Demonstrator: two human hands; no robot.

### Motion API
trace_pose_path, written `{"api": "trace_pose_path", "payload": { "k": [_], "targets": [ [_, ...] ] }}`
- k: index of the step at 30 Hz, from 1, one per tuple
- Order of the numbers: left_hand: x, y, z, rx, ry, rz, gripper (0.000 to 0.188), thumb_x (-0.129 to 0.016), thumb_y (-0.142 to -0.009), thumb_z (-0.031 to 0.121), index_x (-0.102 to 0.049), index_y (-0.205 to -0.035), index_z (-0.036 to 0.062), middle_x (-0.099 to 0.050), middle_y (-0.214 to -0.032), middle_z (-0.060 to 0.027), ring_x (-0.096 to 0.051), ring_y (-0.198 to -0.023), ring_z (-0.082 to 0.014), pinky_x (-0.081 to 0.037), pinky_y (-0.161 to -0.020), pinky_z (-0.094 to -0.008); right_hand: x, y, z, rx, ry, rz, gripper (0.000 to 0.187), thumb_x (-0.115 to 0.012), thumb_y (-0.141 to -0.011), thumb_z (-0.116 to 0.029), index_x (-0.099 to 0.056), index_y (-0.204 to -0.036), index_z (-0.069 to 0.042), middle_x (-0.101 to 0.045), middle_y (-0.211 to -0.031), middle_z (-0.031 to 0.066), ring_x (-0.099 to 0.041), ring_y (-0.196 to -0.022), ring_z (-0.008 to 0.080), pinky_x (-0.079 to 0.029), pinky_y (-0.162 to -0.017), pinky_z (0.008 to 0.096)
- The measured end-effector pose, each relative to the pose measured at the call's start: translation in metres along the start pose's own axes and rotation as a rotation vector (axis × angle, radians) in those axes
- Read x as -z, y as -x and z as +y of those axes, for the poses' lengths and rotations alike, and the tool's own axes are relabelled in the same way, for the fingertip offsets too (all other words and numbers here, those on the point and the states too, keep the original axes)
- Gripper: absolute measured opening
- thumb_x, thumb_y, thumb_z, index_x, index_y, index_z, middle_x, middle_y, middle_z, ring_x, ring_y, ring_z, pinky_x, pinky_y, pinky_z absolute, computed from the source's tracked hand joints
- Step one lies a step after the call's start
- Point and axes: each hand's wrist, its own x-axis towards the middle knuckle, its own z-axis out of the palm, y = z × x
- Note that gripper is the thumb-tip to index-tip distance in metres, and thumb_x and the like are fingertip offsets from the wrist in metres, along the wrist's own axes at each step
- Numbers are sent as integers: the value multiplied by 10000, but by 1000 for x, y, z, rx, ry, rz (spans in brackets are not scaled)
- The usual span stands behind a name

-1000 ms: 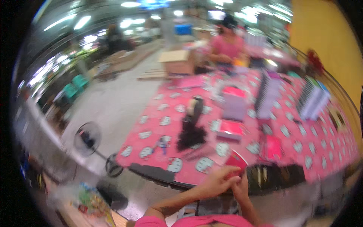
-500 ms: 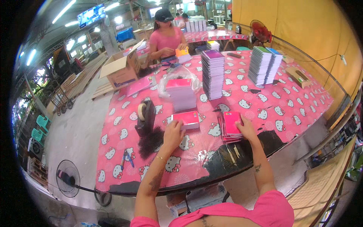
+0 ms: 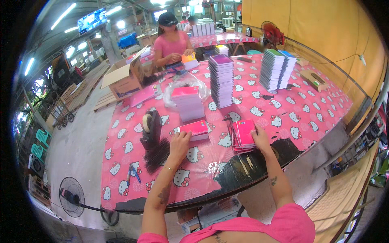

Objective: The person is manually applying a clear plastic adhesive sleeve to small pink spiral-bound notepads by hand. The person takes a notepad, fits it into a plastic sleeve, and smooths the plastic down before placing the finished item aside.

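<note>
A low stack of notebooks with pink-red covers lies in front of me on the table. My left hand is closed at its near left corner, fingertips against the covers and edge. To the right, several spiral notebooks with red-pink covers form a slightly uneven, fanned pile. My right hand pinches the right edge of that pile, thumb near the top cover. Behind the left stack rises a taller block of red-topped notebooks, with clear plastic wrap around its back.
A black tape dispenser and pens lie left. Tall notebook stacks stand behind: purple-topped, green-topped and blue-topped. Across the table a co-worker handles yellow-orange notebooks beside an open carton.
The whole view has shifted a little. My left hand has drawn back toward the left end of its stack. My right hand stays at its pile, whose top notebook sits slightly differently.
</note>
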Motion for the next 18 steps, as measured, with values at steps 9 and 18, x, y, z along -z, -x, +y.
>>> {"api": "trace_pose_path", "payload": {
  "k": [9,18],
  "targets": [
    [67,58,84,-78,235,-51,394,-621,-763,98,-599,-1155,69,-618,-1041,-138,-598,-979,-337,-479,-842,-467,-30,99,-120,241,-242,-416,730,-824,-752,-119,-461,-1375,0,-571,-1303,148,-527,-1245,252,-456,-1012,381],
    [37,128,126,409,736,166,440,-601,-924,67,-524,-1351,132,-466,-1195,-200,-525,-1092,-376,-447,-965,-421,-116,152,-106,-65,-648,-409,338,-746,-816,-15,-597,-1120,-16,-658,-1069,79,-635,-977,164,-515,-870,296]
  ]
}}
